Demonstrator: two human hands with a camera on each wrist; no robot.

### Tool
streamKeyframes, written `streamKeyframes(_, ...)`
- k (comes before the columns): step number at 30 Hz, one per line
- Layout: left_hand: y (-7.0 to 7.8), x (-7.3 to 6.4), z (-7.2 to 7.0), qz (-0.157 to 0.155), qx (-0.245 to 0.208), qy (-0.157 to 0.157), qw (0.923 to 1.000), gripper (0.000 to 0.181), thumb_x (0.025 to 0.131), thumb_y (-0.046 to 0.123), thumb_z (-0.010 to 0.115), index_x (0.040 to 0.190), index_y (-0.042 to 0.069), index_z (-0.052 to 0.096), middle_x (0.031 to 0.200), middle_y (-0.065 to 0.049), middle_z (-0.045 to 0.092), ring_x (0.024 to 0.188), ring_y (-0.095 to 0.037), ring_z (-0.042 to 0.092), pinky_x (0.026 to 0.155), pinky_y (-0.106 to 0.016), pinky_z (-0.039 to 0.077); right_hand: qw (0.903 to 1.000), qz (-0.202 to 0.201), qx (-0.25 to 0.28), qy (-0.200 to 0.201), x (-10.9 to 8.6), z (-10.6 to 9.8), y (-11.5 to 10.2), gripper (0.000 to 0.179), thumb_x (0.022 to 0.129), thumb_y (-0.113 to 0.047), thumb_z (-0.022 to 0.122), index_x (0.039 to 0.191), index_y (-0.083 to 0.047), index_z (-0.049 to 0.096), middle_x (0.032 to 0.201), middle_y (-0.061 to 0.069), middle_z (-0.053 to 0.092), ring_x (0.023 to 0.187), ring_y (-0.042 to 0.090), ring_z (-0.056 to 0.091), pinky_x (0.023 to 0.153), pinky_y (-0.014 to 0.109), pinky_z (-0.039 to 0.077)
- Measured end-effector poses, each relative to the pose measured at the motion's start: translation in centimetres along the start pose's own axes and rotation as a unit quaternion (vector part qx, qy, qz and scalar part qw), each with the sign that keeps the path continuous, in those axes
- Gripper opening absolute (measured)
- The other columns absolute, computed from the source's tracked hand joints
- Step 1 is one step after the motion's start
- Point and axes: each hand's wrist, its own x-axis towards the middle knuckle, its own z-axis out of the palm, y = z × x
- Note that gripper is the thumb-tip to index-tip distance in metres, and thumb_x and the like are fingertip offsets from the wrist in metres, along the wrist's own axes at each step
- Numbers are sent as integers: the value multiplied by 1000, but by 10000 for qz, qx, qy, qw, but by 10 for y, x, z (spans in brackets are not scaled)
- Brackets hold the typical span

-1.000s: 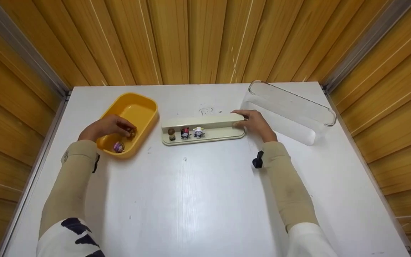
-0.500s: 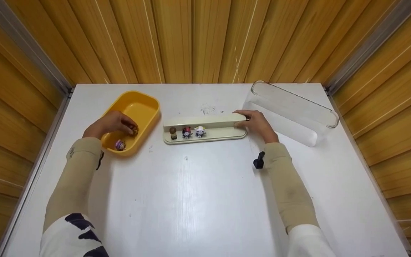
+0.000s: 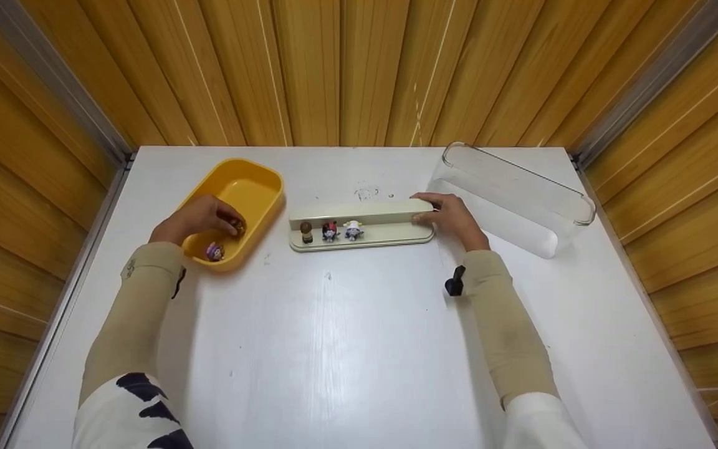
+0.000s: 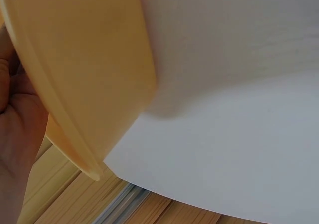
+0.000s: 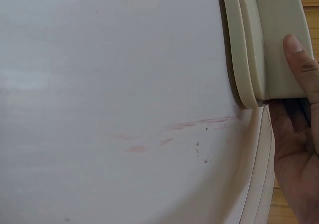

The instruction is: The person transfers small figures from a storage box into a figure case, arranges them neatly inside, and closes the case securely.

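Head view: the left hand (image 3: 197,218) reaches over the near-left rim into a yellow container (image 3: 248,195), thumb and fingers pinching a small brownish figure (image 3: 241,226) whose details are mostly covered. A purple-topped figure (image 3: 214,251) lies near it, in the container's near end. To the right, on the white table (image 3: 334,337), sits a long cream stand (image 3: 390,233) with a raised back. Three figures stand in a row on its left half: a brown-haired one (image 3: 306,232), a red-topped one (image 3: 330,232) and a white-topped one (image 3: 353,230). The right hand (image 3: 452,218) grips the stand's right end. Beyond that hand, a clear case (image 3: 508,193) rests at a slant.

Left wrist view: the container's outer wall fills the upper left; the hand shows only partly behind it, fingertips hidden.

Right wrist view: the right thumb (image 5: 299,59) presses on the stand's raised part, the other fingers behind its end.
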Motion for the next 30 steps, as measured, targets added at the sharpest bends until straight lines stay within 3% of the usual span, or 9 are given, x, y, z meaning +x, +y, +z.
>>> streamKeyframes(6,1,2,1,-25,32,-53,10000,25,95,5,69,119,6,75,113,-11,75,102,-27,68,101,-45,52,10000,-21,-58,-16,-2,-1,1,52,83,-22,83,133,-20,69,138,3,64,132,23,55,113,41,41)
streamKeyframes(13,10,3,-3,215,454,-234,9985,24,95,-1,68,118,2,74,111,-15,74,101,-30,66,102,-50,51,9999,-121,-81,-32,-1,-1,2,51,83,-23,82,132,-20,69,136,3,65,129,22,56,112,41,42)
streamKeyframes(18,14,4,-4,214,666,-266,9972,23,96,-1,67,118,2,74,113,-15,73,102,-30,64,103,-53,50,9999,-91,-116,-4,-1,-3,2,51,82,-23,83,132,-19,70,137,4,65,131,24,55,113,43,41)
streamKeyframes(26,12,-2,-1,584,884,-67,9944,24,96,0,66,119,-1,72,115,-18,72,109,-34,66,101,-53,51,9997,-177,-155,6,0,-2,1,52,82,-23,84,132,-18,70,137,6,65,128,22,56,113,40,40)
streamKeyframes(30,11,-7,0,506,931,14,9944,26,97,4,66,123,-2,71,118,-18,71,110,-34,66,102,-53,51,9996,-240,-121,33,-1,-1,-1,52,82,-20,84,132,-17,70,137,6,65,131,24,55,114,42,39)
